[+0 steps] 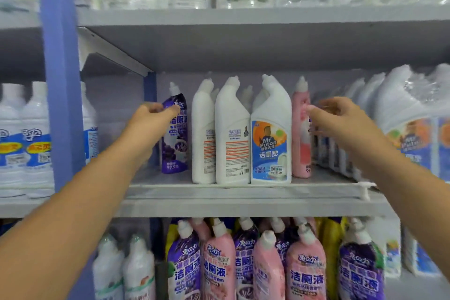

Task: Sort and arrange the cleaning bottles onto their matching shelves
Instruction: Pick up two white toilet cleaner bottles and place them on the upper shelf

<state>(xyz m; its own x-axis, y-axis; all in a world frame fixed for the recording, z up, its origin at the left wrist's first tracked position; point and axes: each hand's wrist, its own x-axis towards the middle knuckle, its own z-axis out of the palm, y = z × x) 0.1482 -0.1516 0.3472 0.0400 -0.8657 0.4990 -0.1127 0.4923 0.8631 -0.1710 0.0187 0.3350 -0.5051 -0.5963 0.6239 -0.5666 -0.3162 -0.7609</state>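
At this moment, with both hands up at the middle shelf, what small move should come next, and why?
Probably close the left hand round the purple bottle and lift it out. It stands beside white bottles, while matching purple ones fill the shelf below. The right hand reaches likewise at the pink bottle; whether either grip has closed is blurred.

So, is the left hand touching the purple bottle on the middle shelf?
Touching. In the head view, the left hand has its fingertips on the upper part of the purple bottle, with no gap showing.

Grey metal shelving (243, 204), blue upright (60, 80), seemingly store-lit.
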